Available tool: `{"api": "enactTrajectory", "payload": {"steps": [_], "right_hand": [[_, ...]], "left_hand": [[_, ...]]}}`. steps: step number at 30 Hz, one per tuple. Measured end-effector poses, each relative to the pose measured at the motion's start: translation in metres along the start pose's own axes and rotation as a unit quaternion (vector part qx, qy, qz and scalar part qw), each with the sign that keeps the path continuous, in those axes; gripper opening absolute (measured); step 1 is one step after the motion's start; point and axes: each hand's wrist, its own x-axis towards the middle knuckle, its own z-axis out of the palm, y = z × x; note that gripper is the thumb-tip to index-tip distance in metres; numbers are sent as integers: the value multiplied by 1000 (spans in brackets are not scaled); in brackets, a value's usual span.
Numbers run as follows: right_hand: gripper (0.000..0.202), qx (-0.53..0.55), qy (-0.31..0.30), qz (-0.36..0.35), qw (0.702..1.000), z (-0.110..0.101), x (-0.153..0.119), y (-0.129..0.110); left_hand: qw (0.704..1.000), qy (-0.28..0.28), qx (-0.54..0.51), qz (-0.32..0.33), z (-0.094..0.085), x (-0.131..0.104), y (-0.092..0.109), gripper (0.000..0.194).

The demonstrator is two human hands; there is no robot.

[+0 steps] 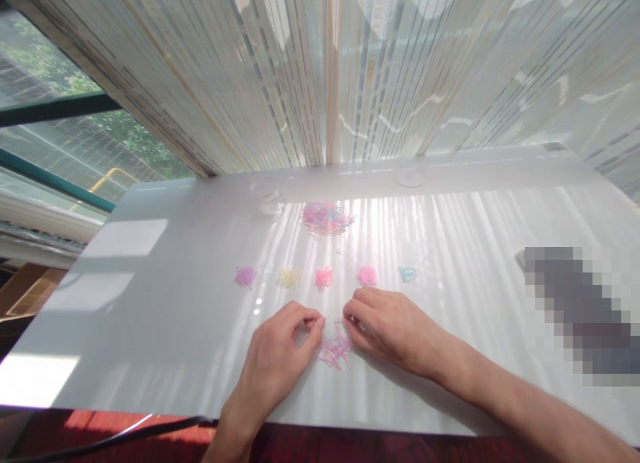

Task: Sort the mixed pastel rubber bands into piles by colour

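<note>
Between my hands, near the table's front edge, lies a loose pile of pink and purple rubber bands (335,350). At its left side is my left hand (285,346), thumb and forefinger pinched together; whatever is between the tips is too small to make out. My right hand (387,323) is at the pile's right edge, fingers curled and closed, their grip hidden. Beyond the hands runs a row of small heaps: purple bands (245,276), yellow bands (289,277), coral bands (324,277), bright pink bands (367,275) and a few teal bands (407,274).
Farther back on the white table (165,303) sits a larger mixed heap of bands (327,218). A clear jar (271,202) stands to its left, and a clear round lid (410,177) lies behind right. A blurred-out dark object (580,316) is at right. Striped curtains (320,76) hang behind.
</note>
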Motion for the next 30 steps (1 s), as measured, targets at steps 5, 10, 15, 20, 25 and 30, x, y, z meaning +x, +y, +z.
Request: {"api": "enactTrajectory", "payload": {"steps": [5, 10, 15, 20, 25, 30], "right_hand": [[9, 90, 41, 40, 994, -3, 1, -2], [9, 98, 9, 61, 993, -1, 2, -2], [10, 60, -58, 34, 996, 1, 2, -2], [10, 44, -45, 14, 998, 0, 1, -1], [10, 37, -51, 10, 998, 1, 1, 0], [11, 43, -55, 5, 998, 2, 1, -1]], "left_hand": [[1000, -5, -15, -15, -3, -1, -1, 18], [1000, -12, -24, -13, -2, -1, 0, 18], [1000, 2, -17, -4, -3, -1, 1, 20], [1000, 13, 17, 17, -6, -3, 3, 21], [996, 10, 74, 51, -8, -12, 7, 14], [992, 7, 110, 64, -4, -14, 7, 14]]}}
